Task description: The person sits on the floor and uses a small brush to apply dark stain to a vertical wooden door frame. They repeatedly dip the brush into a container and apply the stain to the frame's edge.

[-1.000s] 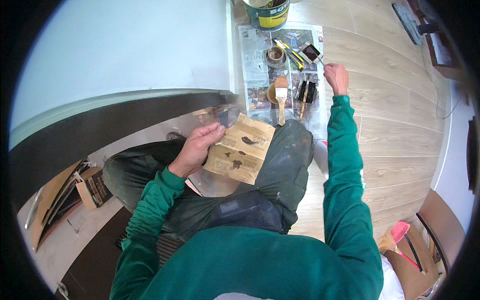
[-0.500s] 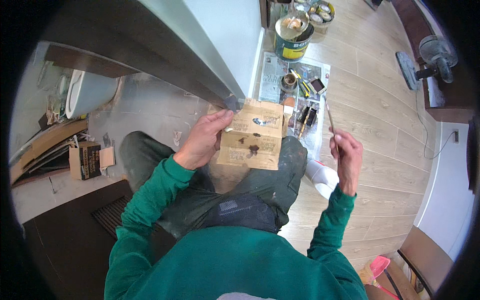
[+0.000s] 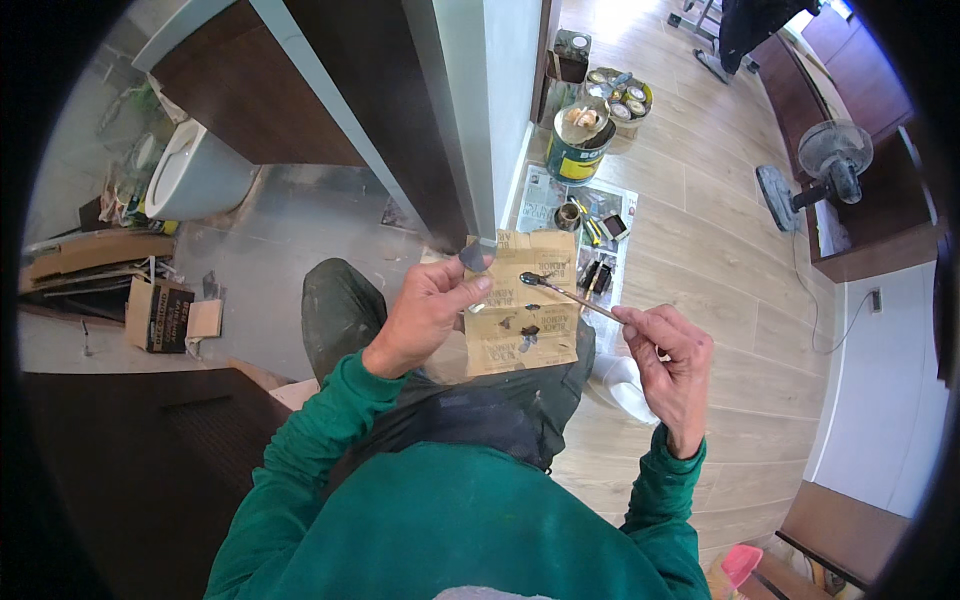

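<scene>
My left hand (image 3: pixel 431 311) pinches the left edge of a creased brown printed sheet (image 3: pixel 500 346), held above my lap beside a dark door frame. Dark wet-looking blots mark the sheet. A small dark grey piece (image 3: pixel 474 257) shows at my left fingertips; how it is held is unclear. In my right hand (image 3: pixel 672 365), thumb and fingers close on a thin brownish stick (image 3: pixel 585 303). Its dark, glossy tip lies over the upper middle of the sheet; whether it touches cannot be made out.
Beyond my knees, newspaper (image 3: pixel 539 190) on the wood floor bears a small dark pot (image 3: pixel 568 216) and several tools. Behind stand a green bucket (image 3: pixel 572 160) and a tub of cans (image 3: pixel 634 98). A white container (image 3: pixel 622 388) is by my leg, a fan (image 3: pixel 835 150) far right.
My right hand has brought the stick from the right side inward, so its tip is now over the sheet. My left hand keeps hold of the sheet. The whole view has shifted.
</scene>
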